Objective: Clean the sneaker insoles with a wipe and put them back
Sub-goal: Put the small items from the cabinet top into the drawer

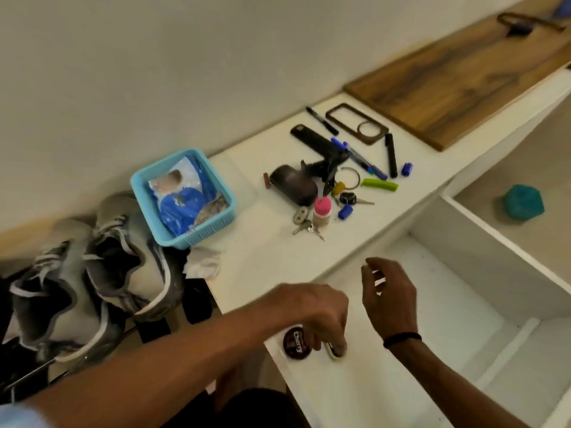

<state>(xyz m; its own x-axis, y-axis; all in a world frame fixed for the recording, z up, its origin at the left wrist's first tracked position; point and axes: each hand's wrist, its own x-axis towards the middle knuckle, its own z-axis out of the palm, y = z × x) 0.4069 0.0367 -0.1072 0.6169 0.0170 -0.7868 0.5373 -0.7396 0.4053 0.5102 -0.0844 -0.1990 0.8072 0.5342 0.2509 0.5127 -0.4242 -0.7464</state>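
A blue basket (pixel 182 196) at ten o'clock is holding a wipes pack (pixel 180 200). The left hand (pixel 321 313) is pinching a small brush (pixel 335 352) beside a polish tin (pixel 295 341); the right hand (pixel 387 291) is hovering with fingers relaxed.

I am viewing a dim, warm-lit indoor scene with soft, weak shadows. Wide-angle distortion is bending the white counter (pixel 278 261) at the edges. Motion blur is softening the near hands; the far right corner is reading out of focus.

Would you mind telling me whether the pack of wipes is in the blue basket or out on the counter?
In the basket. The wipes pack lies inside the blue basket, its walls standing round it on all sides; neither hand touches it.
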